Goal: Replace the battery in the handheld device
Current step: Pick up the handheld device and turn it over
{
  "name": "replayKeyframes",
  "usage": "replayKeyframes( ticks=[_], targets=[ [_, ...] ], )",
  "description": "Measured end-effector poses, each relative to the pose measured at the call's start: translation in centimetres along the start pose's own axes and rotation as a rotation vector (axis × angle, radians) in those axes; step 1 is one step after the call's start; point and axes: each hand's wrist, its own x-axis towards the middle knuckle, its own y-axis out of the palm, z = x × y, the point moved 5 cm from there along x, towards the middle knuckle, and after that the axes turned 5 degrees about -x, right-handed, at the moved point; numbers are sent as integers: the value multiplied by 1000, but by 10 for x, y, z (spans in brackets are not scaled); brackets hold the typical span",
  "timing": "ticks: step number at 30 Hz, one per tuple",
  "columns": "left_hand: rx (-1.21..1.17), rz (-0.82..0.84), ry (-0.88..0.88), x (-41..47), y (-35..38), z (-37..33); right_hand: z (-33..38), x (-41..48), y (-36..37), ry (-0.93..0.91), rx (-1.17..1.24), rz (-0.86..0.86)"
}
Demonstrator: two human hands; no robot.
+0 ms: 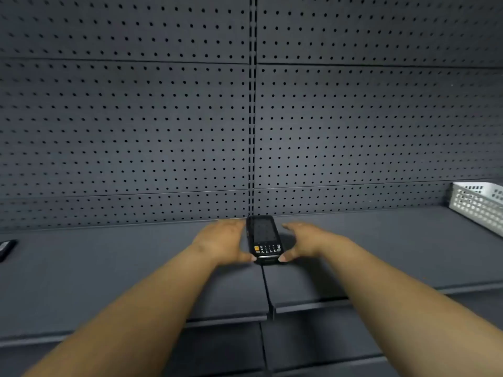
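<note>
Left hand (221,242), right hand (302,242) flank handheld device (263,239); keypad markings illegible.

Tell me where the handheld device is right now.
In the head view, the handheld device lies screen-up mid-shelf near the pegboard, between the left hand and right hand.

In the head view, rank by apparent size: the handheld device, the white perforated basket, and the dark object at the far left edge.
1. White perforated basket, though cut off by the frame's right edge.
2. Handheld device, lying screen-up between both hands.
3. Dark object, mostly out of frame, so its true size is unsure.
</note>
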Motion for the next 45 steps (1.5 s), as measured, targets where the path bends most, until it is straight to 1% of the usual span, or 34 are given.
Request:
replayKeyframes(
  ticks=[4, 9, 13, 17, 21, 23, 31, 36, 39, 42, 45],
  targets=[
    [-33, 29, 30, 16, 6, -1, -5, 9, 2, 12, -10, 57],
    [-77, 106, 28, 34, 17, -2, -11, 23, 5, -21, -19, 117],
    [-134, 161, 36, 41, 23, -2, -11, 31, 6, -78, 26, 180],
    [-203, 164, 22, 45, 28, -1, -9, 36, 7, -144, 68, 219],
    [-286, 148, 0, 48, 33, 2, -7, 38, 7, -179, 80, 225],
    [-299, 142, -9, 48, 35, 3, -6, 38, 7, -182, 131, 224],
    [-378, 182, -44, 49, 40, 10, 9, 41, -8, -247, 246, 186],
    [-501, 217, -80, 50, 41, 14, 23, 43, -16, -304, 300, 159],
    [-576, 208, -121, 52, 40, 20, 31, 46, -16, -302, 352, 162],
    [-667, 219, -115, 51, 41, 24, 38, 49, -12, -303, 429, 191],
    [-800, 251, -106, 50, 43, 28, 41, 51, -8, -312, 473, 257]
  ],
)
